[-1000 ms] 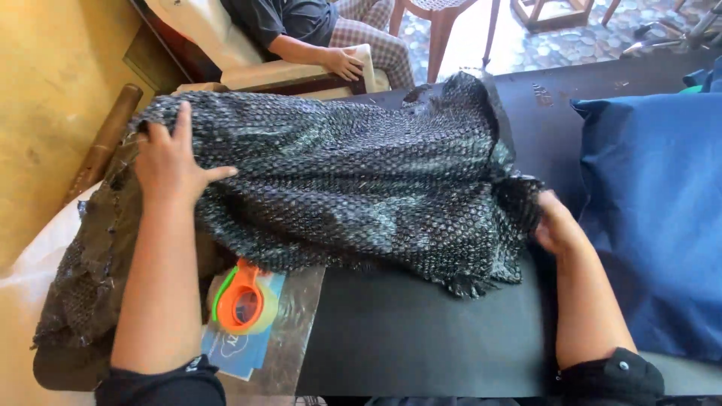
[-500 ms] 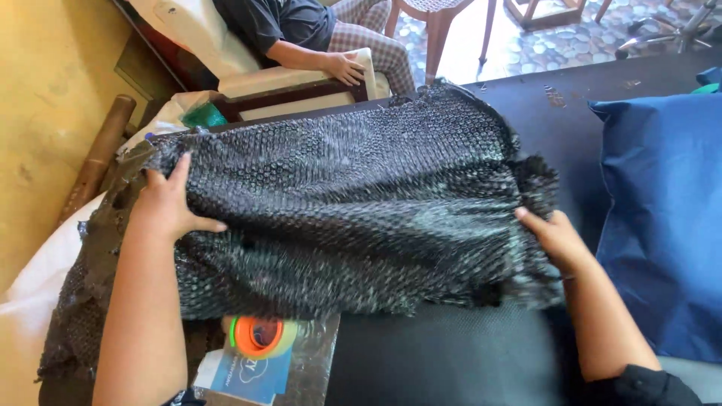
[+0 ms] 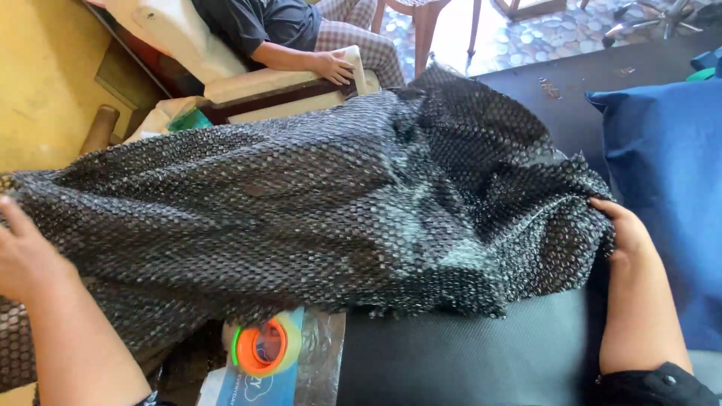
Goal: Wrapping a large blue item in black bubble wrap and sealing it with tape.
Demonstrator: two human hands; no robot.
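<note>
A sheet of black bubble wrap (image 3: 316,218) is held spread above the black surface (image 3: 466,353). Its left end is gripped by the left hand (image 3: 26,256), fingers partly cut off; an orange tape roll (image 3: 263,347) is half hidden beneath. Its right edge is pinched by the right hand (image 3: 624,233).

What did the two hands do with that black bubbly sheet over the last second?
The left hand slid outward along the black bubble wrap, and the right hand came out from under its edge to grip the far side. Together they pulled it wider and flatter over the black table. The tape dispenser and the blue cushion kept their places, and the seated person's hand stayed on the armrest.
</note>
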